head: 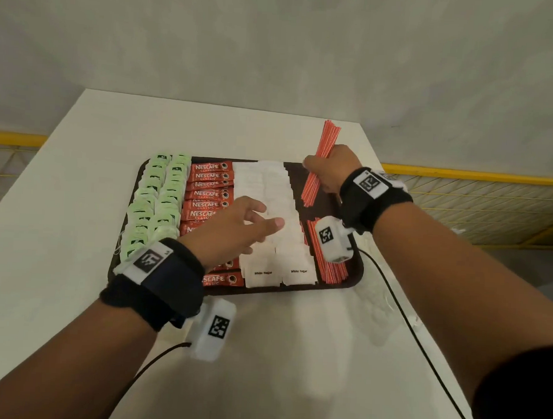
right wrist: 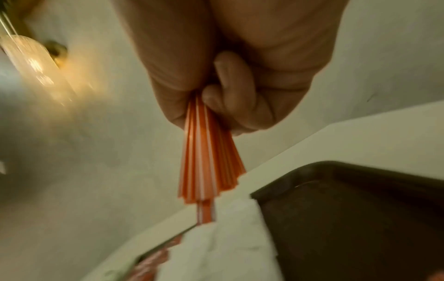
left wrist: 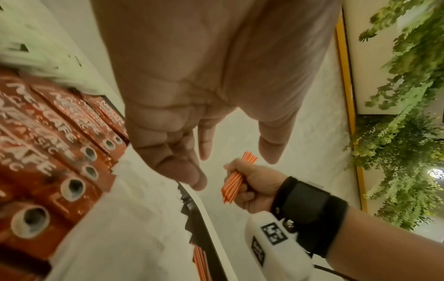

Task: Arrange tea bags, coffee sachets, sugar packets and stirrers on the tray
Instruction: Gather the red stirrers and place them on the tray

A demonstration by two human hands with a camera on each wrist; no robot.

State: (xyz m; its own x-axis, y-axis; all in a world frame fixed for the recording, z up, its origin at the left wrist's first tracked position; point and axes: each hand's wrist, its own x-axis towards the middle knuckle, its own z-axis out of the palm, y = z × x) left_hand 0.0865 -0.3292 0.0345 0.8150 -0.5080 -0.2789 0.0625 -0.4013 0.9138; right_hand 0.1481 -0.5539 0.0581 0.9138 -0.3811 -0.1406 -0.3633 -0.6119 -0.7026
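Bundle of thin red-and-white striped plastic stirrers (head: 323, 157): clenched upright in the right hand (head: 333, 172) over the dark brown plastic tray (head: 356, 279) at its one o'clock corner. Best tilted flat, then laid in the bare strip beside the white paper sugar packets (head: 276, 209), in line with the stirrers at five o'clock. Left hand (head: 235, 228): relaxed, holding nothing, above the packets, ready for steadying.

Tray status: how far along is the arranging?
Done: tea bags, coffee sachets and sugar packets lie in columns on the tray, some stirrers too. In hand: right hand grips a stirrer bundle; left hand hovers open. Left: laying that bundle down.
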